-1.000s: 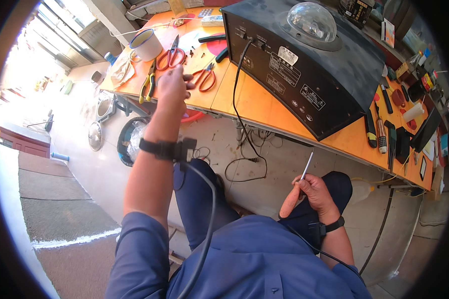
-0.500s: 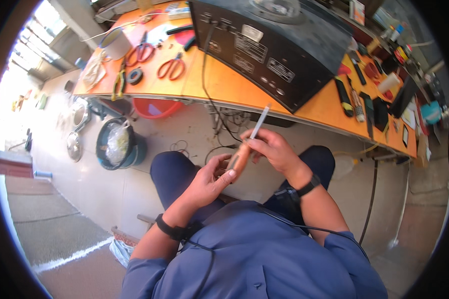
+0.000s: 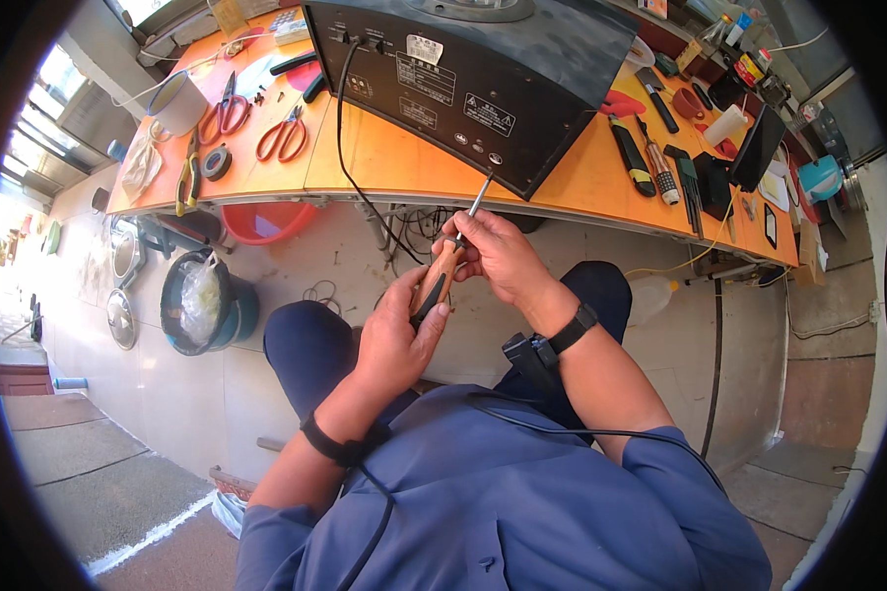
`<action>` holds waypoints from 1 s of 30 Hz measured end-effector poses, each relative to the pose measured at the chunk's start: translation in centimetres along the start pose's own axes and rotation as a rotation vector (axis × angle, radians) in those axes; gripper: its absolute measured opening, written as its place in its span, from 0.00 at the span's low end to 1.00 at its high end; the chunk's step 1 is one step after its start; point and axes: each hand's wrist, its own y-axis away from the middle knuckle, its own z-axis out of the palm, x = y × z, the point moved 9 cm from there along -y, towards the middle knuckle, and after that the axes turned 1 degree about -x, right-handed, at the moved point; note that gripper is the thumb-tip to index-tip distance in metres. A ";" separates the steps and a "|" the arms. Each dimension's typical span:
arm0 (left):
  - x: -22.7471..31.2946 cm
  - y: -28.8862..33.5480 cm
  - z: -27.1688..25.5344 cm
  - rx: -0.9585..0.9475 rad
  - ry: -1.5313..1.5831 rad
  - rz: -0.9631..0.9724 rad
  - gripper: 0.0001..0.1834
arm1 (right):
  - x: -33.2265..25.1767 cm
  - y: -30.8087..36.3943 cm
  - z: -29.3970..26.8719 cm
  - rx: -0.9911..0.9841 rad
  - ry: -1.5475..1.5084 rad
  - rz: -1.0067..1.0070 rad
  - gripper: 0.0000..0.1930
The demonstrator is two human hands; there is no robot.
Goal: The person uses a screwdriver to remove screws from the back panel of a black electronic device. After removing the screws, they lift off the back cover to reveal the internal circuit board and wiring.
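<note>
Screwdriver (image 3: 443,264), wooden handle, metal shaft: held over lap, tip up toward black amplifier (image 3: 483,69) on orange workbench (image 3: 384,163).
Left hand (image 3: 396,337): fingers wrapped round handle's lower end.
Right hand (image 3: 498,258): fingers pinching upper handle where shaft begins.
Bucket (image 3: 199,300), left of grip: holds clear plastic bag.
Red basin (image 3: 266,219) under bench, contents not visible.
White cup (image 3: 177,101), far left above grip; red scissors (image 3: 284,136) beside it.

Both hands hold a screwdriver (image 3: 443,266) over the lap: the left hand (image 3: 396,340) grips its wooden handle, the right hand (image 3: 498,258) pinches the shaft. Its tip points at a black box (image 3: 483,69) on the orange bench (image 3: 365,163).
</note>
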 end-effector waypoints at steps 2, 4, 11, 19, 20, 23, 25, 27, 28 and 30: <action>0.1 -0.1 -0.1 0.012 -0.008 0.006 0.28 | -0.1 -0.2 -0.1 0.003 0.004 -0.001 0.17; 0.1 -0.2 -0.1 0.019 -0.013 0.008 0.28 | -0.1 -0.4 -0.1 0.000 0.001 0.000 0.17; -0.1 -0.4 -0.2 0.036 -0.039 0.021 0.28 | 0.1 -1.0 -0.2 -0.013 0.006 0.001 0.17; 0.0 -0.4 -0.3 0.043 -0.061 0.063 0.28 | 0.6 -1.2 -0.4 -0.018 -0.015 0.015 0.16; -0.1 -0.5 -0.3 0.039 -0.055 0.053 0.28 | 0.6 -1.2 -0.4 -0.018 -0.016 0.017 0.16; 0.0 -0.5 -0.4 0.051 -0.070 0.076 0.28 | 0.5 -1.2 -0.3 -0.028 -0.017 0.010 0.16; 0.4 -0.4 -0.5 0.074 -0.105 0.118 0.28 | 0.5 -1.2 -0.3 -0.036 -0.017 0.005 0.17; 0.8 -0.4 -0.7 0.102 -0.158 0.169 0.28 | 0.5 -1.3 -0.3 -0.041 -0.020 0.001 0.18; 1.0 -0.4 -0.7 0.112 -0.178 0.191 0.28 | 0.5 -1.4 -0.2 -0.041 -0.038 -0.002 0.17; 1.3 -0.4 -0.8 0.132 -0.218 0.235 0.29 | 0.6 -1.6 -0.2 -0.040 -0.067 -0.007 0.17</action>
